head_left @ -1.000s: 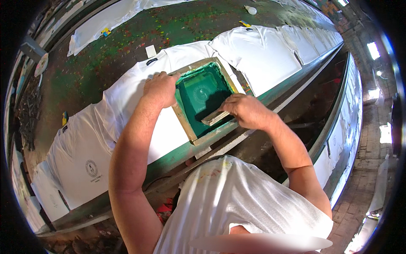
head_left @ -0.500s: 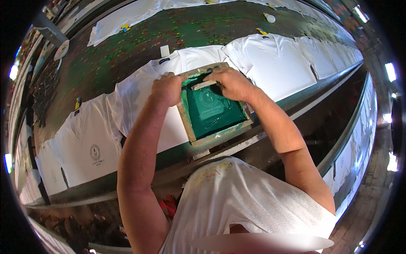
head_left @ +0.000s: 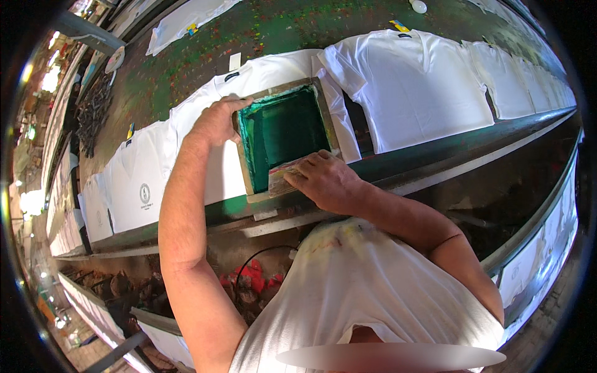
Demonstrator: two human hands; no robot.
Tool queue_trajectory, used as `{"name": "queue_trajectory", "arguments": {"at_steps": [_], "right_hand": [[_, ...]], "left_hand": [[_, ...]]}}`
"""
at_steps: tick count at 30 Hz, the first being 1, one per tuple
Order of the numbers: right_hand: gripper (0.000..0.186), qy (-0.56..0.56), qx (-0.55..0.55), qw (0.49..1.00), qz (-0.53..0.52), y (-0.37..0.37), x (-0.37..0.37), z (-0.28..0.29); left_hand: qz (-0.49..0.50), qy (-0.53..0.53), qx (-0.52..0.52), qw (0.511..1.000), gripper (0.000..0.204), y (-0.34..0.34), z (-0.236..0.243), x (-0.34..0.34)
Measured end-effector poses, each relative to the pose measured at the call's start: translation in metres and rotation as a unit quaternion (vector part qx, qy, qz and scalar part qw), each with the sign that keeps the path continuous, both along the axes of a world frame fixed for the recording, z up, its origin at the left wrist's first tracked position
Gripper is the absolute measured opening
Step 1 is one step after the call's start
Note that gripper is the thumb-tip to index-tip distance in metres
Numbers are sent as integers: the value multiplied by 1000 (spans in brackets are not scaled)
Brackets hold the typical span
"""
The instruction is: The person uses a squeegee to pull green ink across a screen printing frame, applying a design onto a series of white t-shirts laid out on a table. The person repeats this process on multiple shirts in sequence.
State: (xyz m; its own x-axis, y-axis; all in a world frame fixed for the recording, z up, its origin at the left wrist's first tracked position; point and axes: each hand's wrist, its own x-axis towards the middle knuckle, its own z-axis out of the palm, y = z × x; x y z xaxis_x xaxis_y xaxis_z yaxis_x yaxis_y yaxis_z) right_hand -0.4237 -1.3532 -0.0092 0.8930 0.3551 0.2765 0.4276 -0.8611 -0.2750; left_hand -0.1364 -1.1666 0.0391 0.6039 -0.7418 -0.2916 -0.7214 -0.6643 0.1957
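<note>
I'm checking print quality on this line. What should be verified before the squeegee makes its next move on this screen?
1. Left hand steadying the wooden screen frame at its far left corner: ok.
2. Right hand gripping the squeegee at the frame's near edge: ok.
3. Frame lying over a white shirt: ok.
4. Frame squared to the shirt: cannot tell.
5. Green ink covering the mesh: ok.
6. Neighbouring shirt clear of the frame: ok.

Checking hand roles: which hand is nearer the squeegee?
Right. The right hand grips the squeegee at the frame's near edge; the left hand holds the far left corner.
</note>
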Motion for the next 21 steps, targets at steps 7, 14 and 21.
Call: {"name": "queue_trajectory", "arguments": {"at_steps": [7, 14, 21], "right_hand": [[35, 5, 153, 971, 182, -31, -4, 79], [15, -245, 305, 889, 238, -52, -56, 172], [13, -130, 389, 910, 57, -66, -74, 182]], "left_hand": [[-13, -79, 33, 996, 108, 1, -1, 0], [-40, -14, -24, 999, 117, 3, -13, 9], [-32, -54, 31, 998, 116, 2, -8, -1]]}}
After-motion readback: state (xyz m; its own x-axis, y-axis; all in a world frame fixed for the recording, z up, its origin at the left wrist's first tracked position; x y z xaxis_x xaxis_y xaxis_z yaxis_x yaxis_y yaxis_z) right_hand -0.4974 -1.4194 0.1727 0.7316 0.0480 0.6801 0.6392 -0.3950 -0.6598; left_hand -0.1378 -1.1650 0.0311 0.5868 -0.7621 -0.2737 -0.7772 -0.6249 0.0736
